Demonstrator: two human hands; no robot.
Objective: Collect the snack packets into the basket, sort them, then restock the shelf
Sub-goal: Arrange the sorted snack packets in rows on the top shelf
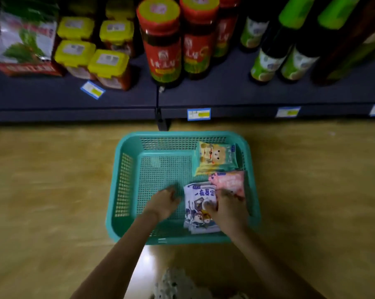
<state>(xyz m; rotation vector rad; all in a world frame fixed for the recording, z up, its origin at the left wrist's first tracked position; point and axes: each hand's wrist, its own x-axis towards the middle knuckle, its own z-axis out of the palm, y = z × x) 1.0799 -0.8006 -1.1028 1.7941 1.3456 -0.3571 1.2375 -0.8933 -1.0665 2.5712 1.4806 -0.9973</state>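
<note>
A teal mesh basket (126,182) sits on the floor in front of the shelf. Along its right side lie a yellow-green bear packet (215,157), a pink packet (229,182) and a stack of white-blue cartoon packets (198,203). My right hand (227,209) rests on the white-blue stack, fingers pressing its right edge, and partly covers the pink packet. Just left of that stack, my left hand (163,203) hovers over the basket floor with fingers curled and nothing visibly in it.
A dark low shelf (225,93) runs across the back with yellow-lidded tubs (109,67), red jars (163,46), green-capped bottles (268,59) and a white bag (25,37). Price tags line its edge. Tan floor surrounds the basket.
</note>
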